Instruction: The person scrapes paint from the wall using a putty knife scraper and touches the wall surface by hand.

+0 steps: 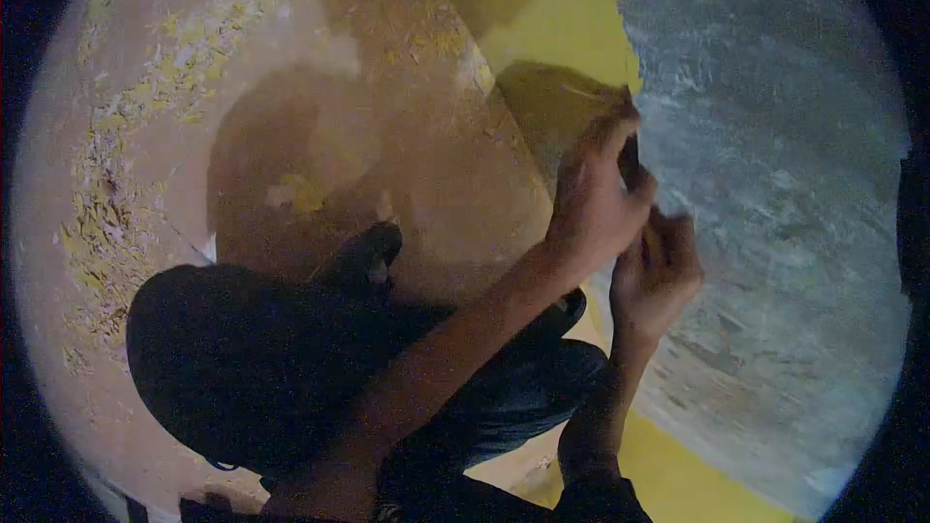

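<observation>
The left hand (596,189) is up by the wall, with its fingers and thumb closed on a small dark thing (630,163). The dark thing sits between the fingers and the thumb, right where the yellow paint (581,10) meets the big grey patch (775,184). It is too dark to tell what it is, or if it touches the wall. The right hand (661,281) is just below the left one, in front of the grey patch. Its fingers are curled in, but I cannot tell if they hold anything. The two hands are very near each other. The edge of the yellow paint is rough and bumpy next to the grey. More yellow (707,470) shows low down, under the grey patch. On the left is the brown floor (184,194), with lots of little yellow flakes (107,223) all over it. The person's bent legs (242,358) are in dark clothes, low in the view. A big round shadow (262,145) lies on the floor past the knee.
</observation>
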The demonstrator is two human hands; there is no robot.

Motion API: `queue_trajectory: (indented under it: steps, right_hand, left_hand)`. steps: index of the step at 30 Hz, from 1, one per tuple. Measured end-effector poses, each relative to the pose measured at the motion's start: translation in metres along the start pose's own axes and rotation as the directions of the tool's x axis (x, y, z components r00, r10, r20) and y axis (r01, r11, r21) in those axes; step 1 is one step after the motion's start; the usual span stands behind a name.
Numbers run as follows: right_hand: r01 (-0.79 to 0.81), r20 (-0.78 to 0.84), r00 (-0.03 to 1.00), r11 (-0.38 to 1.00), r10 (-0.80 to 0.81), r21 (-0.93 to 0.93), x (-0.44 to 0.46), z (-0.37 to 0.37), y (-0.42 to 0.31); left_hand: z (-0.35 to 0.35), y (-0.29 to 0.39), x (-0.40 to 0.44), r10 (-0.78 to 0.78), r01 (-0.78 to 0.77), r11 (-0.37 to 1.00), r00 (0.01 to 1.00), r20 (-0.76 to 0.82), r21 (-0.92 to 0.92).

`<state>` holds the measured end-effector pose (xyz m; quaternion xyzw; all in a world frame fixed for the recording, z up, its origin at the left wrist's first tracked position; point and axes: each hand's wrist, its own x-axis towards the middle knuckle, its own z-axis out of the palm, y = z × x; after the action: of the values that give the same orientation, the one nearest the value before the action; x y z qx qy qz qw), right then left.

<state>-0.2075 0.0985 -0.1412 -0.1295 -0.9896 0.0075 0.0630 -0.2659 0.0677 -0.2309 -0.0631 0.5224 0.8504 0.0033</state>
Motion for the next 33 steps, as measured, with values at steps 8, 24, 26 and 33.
queue_trajectory:
  steps: [8, 24, 26, 33]
  right_hand:
    - [-0.003, -0.226, 0.974, 0.997, 0.020, 0.073, -0.021, 0.003, 0.010]
    - [-0.016, -0.069, 0.997, 0.985, 0.028, 0.171, 0.002, 0.015, -0.009]
    - [-0.061, -0.141, 0.984, 0.951, 0.108, 0.303, -0.010, 0.018, 0.006]
    - [0.112, -0.218, 0.973, 0.981, -0.076, 0.156, -0.009, 0.026, 0.003]
  left_hand:
    - [0.002, 0.007, -0.007, 0.216, -0.216, 0.975, 0.976, 0.008, -0.058]
    - [-0.012, 0.006, 0.010, 0.107, -0.106, 0.994, 0.992, 0.074, -0.022]
    - [-0.006, 0.007, 0.011, 0.221, -0.221, 0.974, 0.975, 0.004, 0.051]
    - [0.000, 0.000, 0.008, 0.361, -0.362, 0.932, 0.931, -0.062, -0.018]
